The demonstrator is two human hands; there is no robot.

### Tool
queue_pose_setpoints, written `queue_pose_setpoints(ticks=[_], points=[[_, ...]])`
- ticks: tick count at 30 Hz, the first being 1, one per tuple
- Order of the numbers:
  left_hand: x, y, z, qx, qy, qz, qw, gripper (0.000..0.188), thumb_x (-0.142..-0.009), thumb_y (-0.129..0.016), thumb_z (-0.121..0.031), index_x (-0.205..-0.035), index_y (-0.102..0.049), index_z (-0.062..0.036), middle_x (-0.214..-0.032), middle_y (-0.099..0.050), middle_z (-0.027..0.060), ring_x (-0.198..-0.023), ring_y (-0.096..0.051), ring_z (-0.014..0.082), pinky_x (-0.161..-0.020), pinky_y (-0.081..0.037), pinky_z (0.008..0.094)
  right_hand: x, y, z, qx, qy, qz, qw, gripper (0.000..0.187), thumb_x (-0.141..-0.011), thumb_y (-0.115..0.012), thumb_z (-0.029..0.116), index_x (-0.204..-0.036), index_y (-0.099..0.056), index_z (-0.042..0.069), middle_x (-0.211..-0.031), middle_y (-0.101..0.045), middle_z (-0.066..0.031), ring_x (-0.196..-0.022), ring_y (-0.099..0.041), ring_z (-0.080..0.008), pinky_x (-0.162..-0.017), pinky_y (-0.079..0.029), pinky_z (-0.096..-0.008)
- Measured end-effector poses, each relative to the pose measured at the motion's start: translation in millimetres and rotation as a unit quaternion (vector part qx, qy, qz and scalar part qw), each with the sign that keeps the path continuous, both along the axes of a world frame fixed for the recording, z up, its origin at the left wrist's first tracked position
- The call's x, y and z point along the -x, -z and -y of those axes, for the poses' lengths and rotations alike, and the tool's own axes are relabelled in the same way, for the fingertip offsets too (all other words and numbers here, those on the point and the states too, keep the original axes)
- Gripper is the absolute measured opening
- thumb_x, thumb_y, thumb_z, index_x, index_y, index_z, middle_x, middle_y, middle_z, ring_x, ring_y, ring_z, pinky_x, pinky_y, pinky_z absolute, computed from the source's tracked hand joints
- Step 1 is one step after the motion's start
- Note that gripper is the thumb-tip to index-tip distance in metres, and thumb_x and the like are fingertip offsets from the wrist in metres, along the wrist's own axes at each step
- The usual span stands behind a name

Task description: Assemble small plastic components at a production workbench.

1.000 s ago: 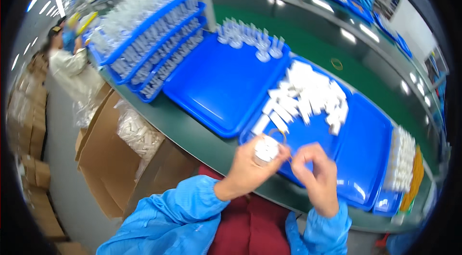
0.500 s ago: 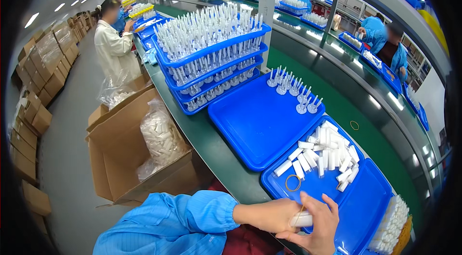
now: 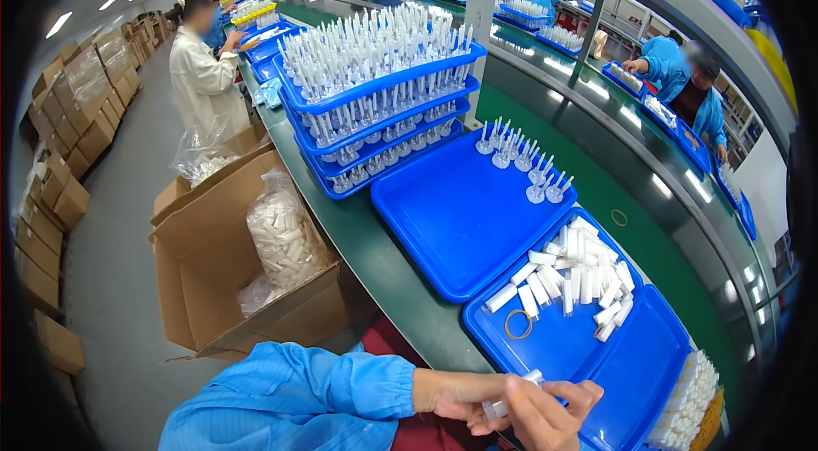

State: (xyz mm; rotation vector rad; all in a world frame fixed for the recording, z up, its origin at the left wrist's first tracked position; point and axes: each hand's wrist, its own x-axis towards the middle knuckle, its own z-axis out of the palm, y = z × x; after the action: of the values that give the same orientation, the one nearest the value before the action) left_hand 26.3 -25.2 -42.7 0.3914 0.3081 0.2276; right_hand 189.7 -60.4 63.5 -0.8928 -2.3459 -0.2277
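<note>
A small white roll in a clear sleeve is held between my two hands near the lower edge. My left hand has its fingers closed around it, partly hidden behind the other hand. My right hand is also closed on it, fingers bent over its side. Just beyond lies a blue tray with a heap of similar white rolls and a yellow-brown rubber band.
Farther off, a large blue tray carries several clear upright pieces with stems. Stacked trays of such pieces stand behind it. An open carton is at left. Bundled white tubes lie at right. Other people work along the line.
My hands have come closer together, and the right has turned over the roll. The rubber band that was stretched at the roll by my right fingers is now out of sight.
</note>
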Motion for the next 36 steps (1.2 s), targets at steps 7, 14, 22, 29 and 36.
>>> queue_pose_setpoints(ticks=[7, 14, 22, 29, 36], points=[[-1, -58, -15, -0.418, -0.418, -0.145, 0.793, 0.059, -0.095, -0.072, -0.036, -0.141, -0.054, -0.0044, -0.075, -0.068, 0.0053, -0.058, -0.068, 0.0184, -0.053, -0.05, 0.0308, 12, 55, -9, 0.472, -0.087, -0.711, 0.513, 0.098, -0.087, -0.068, 0.067, -0.152, -0.041, -0.001, -0.151, -0.05, -0.0196, -0.131, -0.054, -0.0355, -0.108, -0.046, -0.0451], [14, -39, -24, -0.758, -0.205, -0.312, 0.535, 0.093, -0.086, -0.077, -0.025, -0.16, -0.025, -0.0039, -0.088, -0.074, 0.0141, -0.067, -0.071, 0.035, -0.058, -0.056, 0.0425, 6, 56, -2, 0.284, 0.116, -0.333, 0.891, 0.077, -0.077, -0.085, 0.035, -0.137, -0.055, -0.003, -0.12, -0.064, -0.0161, -0.11, -0.061, -0.0287, -0.096, -0.046, -0.037], [10, -42, -19, -0.686, -0.159, -0.258, 0.662, 0.095, -0.076, -0.084, -0.012, -0.156, -0.035, -0.003, -0.104, -0.072, 0.0187, -0.086, -0.074, 0.0308, -0.074, -0.059, 0.0392, 1, 48, 3, 0.33, 0.06, -0.359, 0.871, 0.038, -0.083, -0.083, 0.018, -0.114, -0.066, 0.005, -0.107, -0.063, -0.0135, -0.097, -0.063, -0.0295, -0.083, -0.052, -0.0381], [-26, -44, -14, -0.699, -0.087, -0.2, 0.681, 0.12, -0.063, -0.098, -0.024, -0.158, -0.028, -0.0008, -0.128, -0.061, 0.0197, -0.111, -0.066, 0.0315, -0.093, -0.054, 0.0413, -54, 41, 52, 0.297, 0.221, -0.369, 0.853, 0.051, -0.085, -0.082, 0.019, -0.128, -0.059, 0.006, -0.121, -0.064, -0.0122, -0.106, -0.063, -0.0249, -0.09, -0.052, -0.0349], [6, -40, -16, -0.658, -0.186, -0.298, 0.666, 0.075, -0.071, -0.082, 0.003, -0.141, -0.054, 0.0004, -0.121, -0.065, 0.0167, -0.107, -0.067, 0.0259, -0.094, -0.051, 0.0363, -248, 41, 155, -0.125, 0.636, -0.299, 0.7, 0.037, -0.093, -0.074, 0.01, -0.126, -0.06, 0.002, -0.115, -0.062, -0.0085, -0.095, -0.064, -0.0158, -0.082, -0.052, -0.0287]])
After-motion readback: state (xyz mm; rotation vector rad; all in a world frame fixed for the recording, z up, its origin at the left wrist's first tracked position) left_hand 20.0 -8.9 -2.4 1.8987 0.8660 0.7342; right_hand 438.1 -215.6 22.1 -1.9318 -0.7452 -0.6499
